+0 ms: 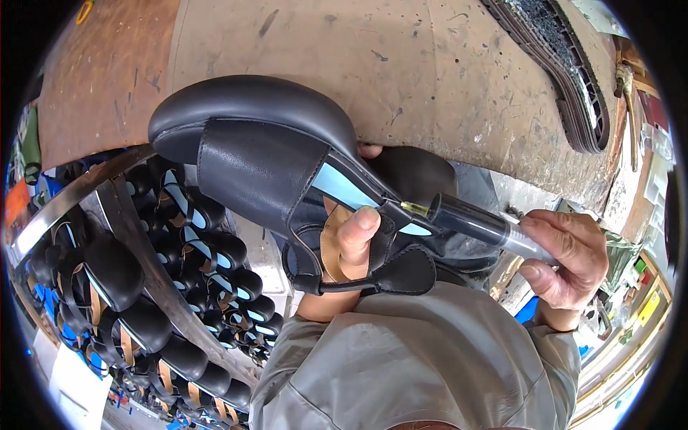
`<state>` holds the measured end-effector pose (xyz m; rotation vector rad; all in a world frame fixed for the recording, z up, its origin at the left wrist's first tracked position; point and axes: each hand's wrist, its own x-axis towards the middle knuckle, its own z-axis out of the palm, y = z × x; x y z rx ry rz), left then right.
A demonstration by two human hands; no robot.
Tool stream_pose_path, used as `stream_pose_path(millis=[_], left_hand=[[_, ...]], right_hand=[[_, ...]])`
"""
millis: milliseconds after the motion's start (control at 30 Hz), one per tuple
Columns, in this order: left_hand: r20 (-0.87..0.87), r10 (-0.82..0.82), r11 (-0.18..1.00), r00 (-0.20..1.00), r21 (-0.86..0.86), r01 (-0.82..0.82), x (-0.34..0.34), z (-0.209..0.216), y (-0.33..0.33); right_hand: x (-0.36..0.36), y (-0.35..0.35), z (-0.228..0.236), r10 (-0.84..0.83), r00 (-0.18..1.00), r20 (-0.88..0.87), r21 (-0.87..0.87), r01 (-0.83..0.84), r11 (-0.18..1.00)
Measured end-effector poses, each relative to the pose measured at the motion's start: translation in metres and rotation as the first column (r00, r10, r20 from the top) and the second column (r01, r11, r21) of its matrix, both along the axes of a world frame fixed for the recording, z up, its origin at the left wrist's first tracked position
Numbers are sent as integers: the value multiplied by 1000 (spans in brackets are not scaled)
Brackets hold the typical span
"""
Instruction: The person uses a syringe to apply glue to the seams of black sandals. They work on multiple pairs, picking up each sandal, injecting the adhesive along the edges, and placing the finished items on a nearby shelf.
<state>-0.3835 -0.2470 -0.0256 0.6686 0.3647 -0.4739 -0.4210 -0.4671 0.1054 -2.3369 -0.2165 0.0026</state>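
My left hand (356, 240) is closed round a black leather sandal (251, 161), its thumb pressing near the strap opening and a fingertip showing at the far side. The sandal is tilted with its thick sole edge away from me; a light blue strip shows inside, and a buckle strap hangs near my wrist. In my right hand (570, 258), a dark syringe-like applicator (469, 218) with a clear rear part is gripped between thumb and fingers. Its thin yellowish tip meets the sandal's edge beside the blue strip. Behind the sandal lies another rounded black piece (416, 175), partly hidden.
A worn workbench (301, 43) spans the far side. Ridged dark soles (573, 93) are stacked at its right, near a wooden-handled tool (629, 107). On my left, a metal-framed rack (129, 222) holds several rows of similar black sandals (122, 269).
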Motion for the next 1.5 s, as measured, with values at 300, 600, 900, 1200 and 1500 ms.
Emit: stream_pose_path(millis=[300,600,900,1200,1500], left_hand=[[77,-26,987,997,159,13,2,3,-3],[65,11,995,998,101,-18,-3,-6,-1],[198,83,982,977,-181,-46,-2,-12,-7],[312,111,974,943,-222,-42,1,-5,-13],[270,91,967,958,-255,-19,-3,-4,-7]], right_hand=[[5,1,3,61,995,79,-169,-47,984],[2,9,17,76,990,123,-371,-25,928],[-8,6,20,82,988,133,-405,-21,914],[-20,5,23,77,990,120,-423,-19,906],[-29,4,30,56,996,74,-413,-21,910]])
